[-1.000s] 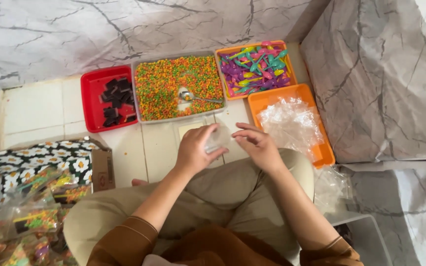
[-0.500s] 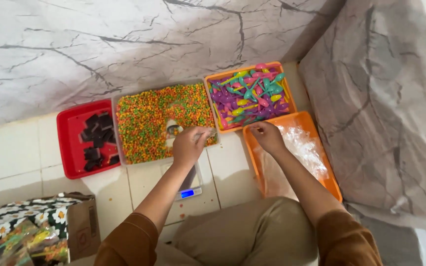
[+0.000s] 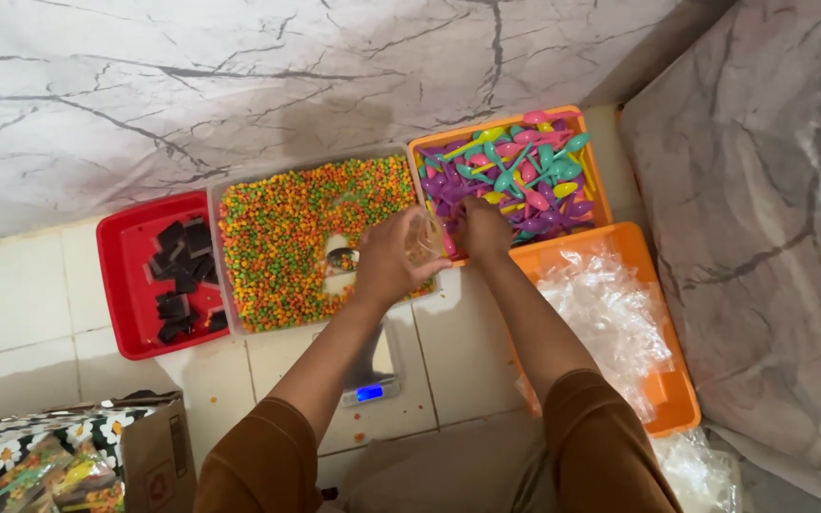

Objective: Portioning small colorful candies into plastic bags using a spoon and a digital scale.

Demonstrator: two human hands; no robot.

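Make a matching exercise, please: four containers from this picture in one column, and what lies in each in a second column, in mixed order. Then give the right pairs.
Containers:
1. red tray
2. clear tray
3. far orange tray
4. near orange tray

Contents:
A. clear plastic bags
B. dark square pieces
C. coloured plastic spoons
D. small orange, green and yellow bits

Pairs: 1-B, 2-D, 3-C, 4-A
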